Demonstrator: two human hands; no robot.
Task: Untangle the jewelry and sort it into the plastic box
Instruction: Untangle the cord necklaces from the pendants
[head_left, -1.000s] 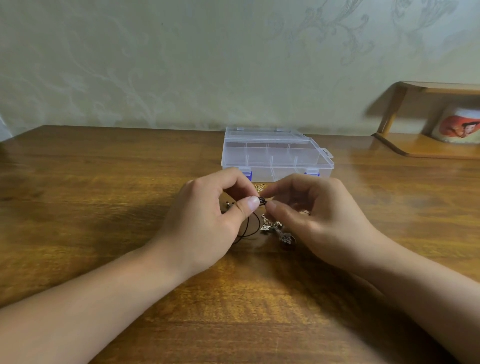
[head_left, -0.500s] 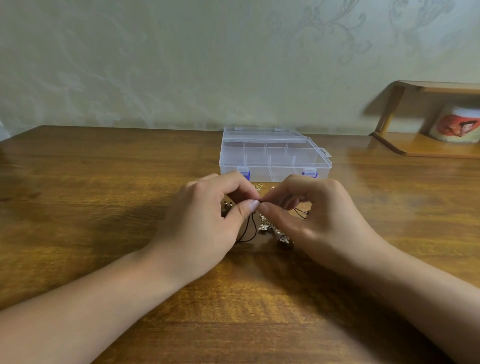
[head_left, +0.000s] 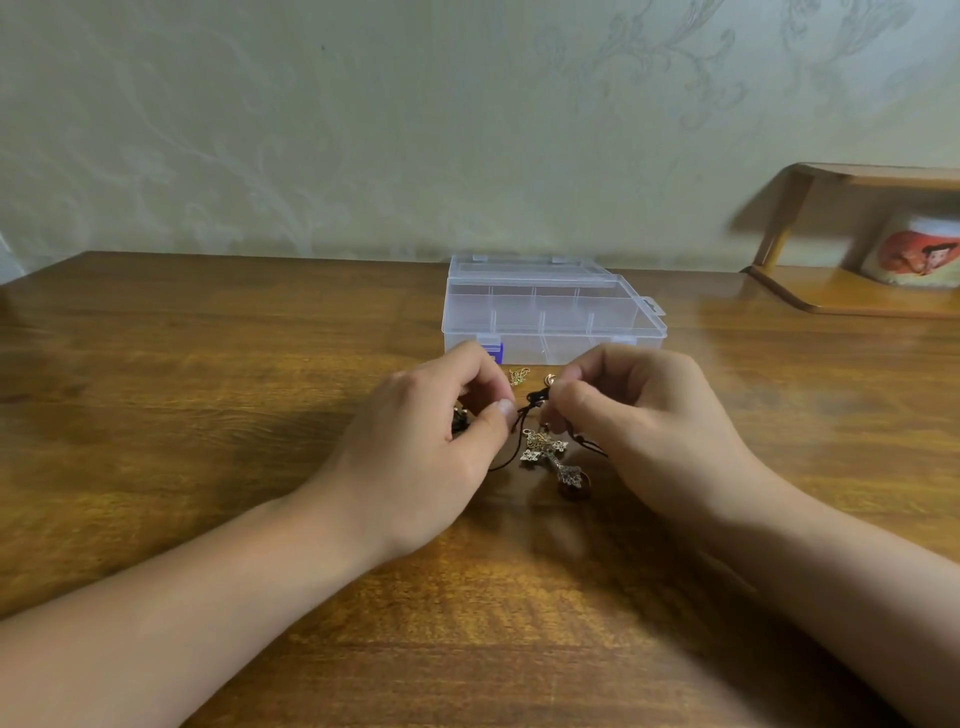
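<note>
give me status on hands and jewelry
Left hand and right hand pinch knotted black cord. Clear plastic box shut. Nothing in the way.

We see two bare forearms with no sleeves, our left hand (head_left: 415, 452) and right hand (head_left: 649, 431) without rings, the thumbnails short and unpainted.

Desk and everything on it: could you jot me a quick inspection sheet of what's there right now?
Surface: wooden table, glossy.
Job's things: clear plastic box, lid shut, compartments look empty; black cord knotted between the hands; silver cross pendant lying under it; small gold charm near the box.
Clutter: dark trinket behind the left hand, unclear.
Grippers: left hand and right hand both pinch the cord.
Cables: nothing seen.
Surroundings: patterned wall; wooden shelf holding a printed cup.
</note>
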